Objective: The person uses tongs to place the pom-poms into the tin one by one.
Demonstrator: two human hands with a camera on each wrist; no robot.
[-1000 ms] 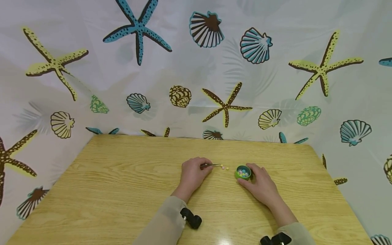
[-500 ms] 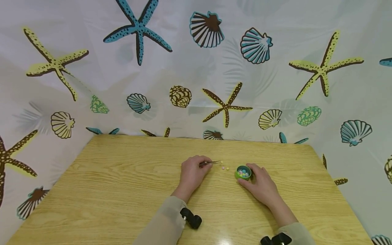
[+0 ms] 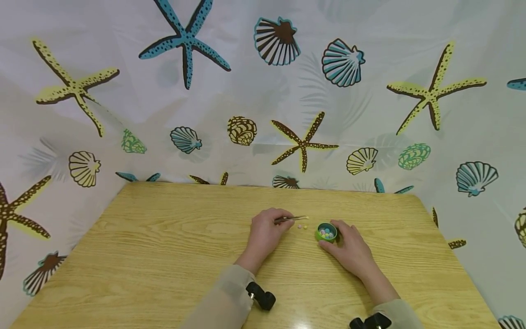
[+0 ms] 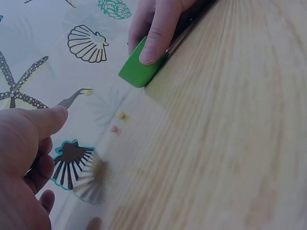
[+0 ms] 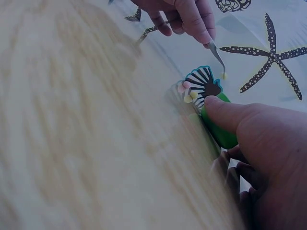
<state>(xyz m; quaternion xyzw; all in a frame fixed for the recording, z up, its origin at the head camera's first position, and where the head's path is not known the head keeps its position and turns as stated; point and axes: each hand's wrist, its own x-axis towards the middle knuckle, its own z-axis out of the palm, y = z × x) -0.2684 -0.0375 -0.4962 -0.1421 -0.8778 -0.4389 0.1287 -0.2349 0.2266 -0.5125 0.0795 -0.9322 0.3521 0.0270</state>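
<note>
My left hand [image 3: 265, 230] pinches a pair of metal tweezers [image 4: 73, 97] between thumb and fingers, raised over the table. A small yellow bead [image 4: 88, 92] sits in the bent tips of the tweezers. My right hand [image 3: 349, 246] holds a small round green cup [image 3: 326, 232] that stands on the table, thumb at its near side and fingers behind it. Inside the cup are several pastel beads [image 3: 327, 234]. A pink bead [image 4: 113, 128] and a yellow bead [image 4: 121, 115] lie on the table, left of the cup and below the tweezers.
The wooden table [image 3: 164, 246] reaches back to a white cloth [image 3: 246, 82] printed with starfish and shells, which also hangs at both sides. A black camera mount [image 3: 261, 296] is strapped on the left sleeve, another mount [image 3: 370, 321] on the right.
The tweezers have lifted a yellow bead off the table, and my left hand has moved right with it towards the cup. My right hand and the cup have stayed put.
</note>
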